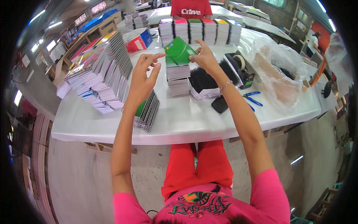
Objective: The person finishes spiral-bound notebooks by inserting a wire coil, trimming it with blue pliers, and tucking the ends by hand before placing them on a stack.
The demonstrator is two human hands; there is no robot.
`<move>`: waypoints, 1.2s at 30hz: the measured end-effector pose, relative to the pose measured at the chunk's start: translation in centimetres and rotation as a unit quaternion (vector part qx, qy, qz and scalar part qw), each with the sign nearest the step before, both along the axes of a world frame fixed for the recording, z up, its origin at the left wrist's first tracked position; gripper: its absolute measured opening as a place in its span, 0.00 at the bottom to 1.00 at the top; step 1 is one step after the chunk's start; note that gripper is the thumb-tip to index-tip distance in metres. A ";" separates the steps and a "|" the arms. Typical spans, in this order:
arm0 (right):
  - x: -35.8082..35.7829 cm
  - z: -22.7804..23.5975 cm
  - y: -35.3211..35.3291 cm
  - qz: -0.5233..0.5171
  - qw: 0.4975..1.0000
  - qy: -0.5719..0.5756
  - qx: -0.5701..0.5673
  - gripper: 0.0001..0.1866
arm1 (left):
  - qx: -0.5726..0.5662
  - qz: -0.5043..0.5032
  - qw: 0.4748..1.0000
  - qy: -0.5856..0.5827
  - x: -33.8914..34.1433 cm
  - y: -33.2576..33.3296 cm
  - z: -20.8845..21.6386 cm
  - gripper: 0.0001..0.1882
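Observation:
A green-covered notebook is tilted above a stack of notebooks, also with a green top cover. My right hand pinches its right edge between thumb and fingers. To its left, my left hand hovers empty with its fingers apart, the index fingertip close to the notebook's left side. A small pile of wire-bound green notebooks lies below my left hand, partly hidden by the forearm. Black binding wires lie in white wrapping next to the stack, partly under my right forearm.
Tall notebook stacks fill the table's left side. Several bound stacks stand at the back before a person in a red shirt. On the right are a tape dispenser, blue-handled cutters, a black object and a plastic bag.

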State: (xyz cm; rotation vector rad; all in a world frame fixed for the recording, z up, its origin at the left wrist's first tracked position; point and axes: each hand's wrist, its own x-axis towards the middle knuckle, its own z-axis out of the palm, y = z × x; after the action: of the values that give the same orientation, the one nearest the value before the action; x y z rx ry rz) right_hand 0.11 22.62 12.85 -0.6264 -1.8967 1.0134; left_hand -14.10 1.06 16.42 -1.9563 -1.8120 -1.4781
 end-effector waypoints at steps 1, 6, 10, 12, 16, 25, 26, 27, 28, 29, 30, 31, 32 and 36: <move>0.4 0.2 -0.7 -0.004 1.000 0.003 -0.001 0.39 | 0.026 0.011 1.000 0.003 0.7 -0.4 0.1 0.17; 4.8 0.8 -6.3 0.045 0.991 -0.083 0.095 0.26 | 0.089 0.077 0.982 0.146 4.3 -2.0 -0.4 0.24; 7.4 -4.6 -7.6 0.081 0.976 -0.137 0.147 0.19 | 0.025 0.028 0.984 0.174 6.2 -1.1 -4.4 0.28; 8.3 -8.2 -7.9 0.089 0.967 -0.178 0.159 0.18 | -0.055 0.008 0.988 0.144 7.0 0.1 -8.5 0.28; 8.4 -8.5 -5.7 0.242 0.941 -0.223 0.075 0.17 | -0.214 0.032 0.957 0.192 6.2 -0.2 -13.5 0.15; 7.2 -11.4 7.2 -0.327 0.901 -0.216 0.185 0.12 | -0.219 0.084 0.942 0.238 8.7 -0.6 -12.6 0.12; 7.5 -12.3 8.0 -0.334 0.898 -0.218 0.187 0.12 | -0.215 0.078 0.944 0.238 9.0 -0.5 -12.6 0.12; 8.0 -13.1 8.7 -0.323 0.889 -0.247 0.211 0.11 | -0.227 0.085 0.943 0.228 9.4 -0.3 -12.7 0.11; 7.9 -13.4 8.9 -0.306 0.881 -0.274 0.233 0.11 | -0.243 0.098 0.940 0.217 9.4 -0.4 -12.8 0.11; 7.7 -13.6 9.2 -0.308 0.880 -0.276 0.234 0.11 | -0.241 0.096 0.941 0.217 9.6 -0.3 -13.1 0.11; 7.7 -13.7 9.6 -0.299 0.900 -0.255 0.189 0.10 | -0.216 0.099 0.952 0.192 9.9 -0.2 -13.3 0.11; 7.1 -13.6 9.4 -0.282 0.920 -0.232 0.141 0.09 | -0.194 0.108 0.961 0.166 9.9 -0.4 -13.4 0.13; 6.8 -13.3 9.2 -0.272 0.921 -0.249 0.123 0.09 | -0.196 0.108 0.960 0.166 10.0 -0.4 -13.4 0.13; 6.2 -12.9 8.6 -0.284 0.900 -0.307 0.126 0.11 | -0.190 0.112 0.971 0.093 10.6 0.3 -13.7 0.29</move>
State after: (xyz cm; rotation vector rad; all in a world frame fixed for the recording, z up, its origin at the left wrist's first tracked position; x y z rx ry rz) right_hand 6.30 31.18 -0.04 -1.3569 -2.1157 0.1842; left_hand -3.54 1.33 2.73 -1.8769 -2.2638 -0.9015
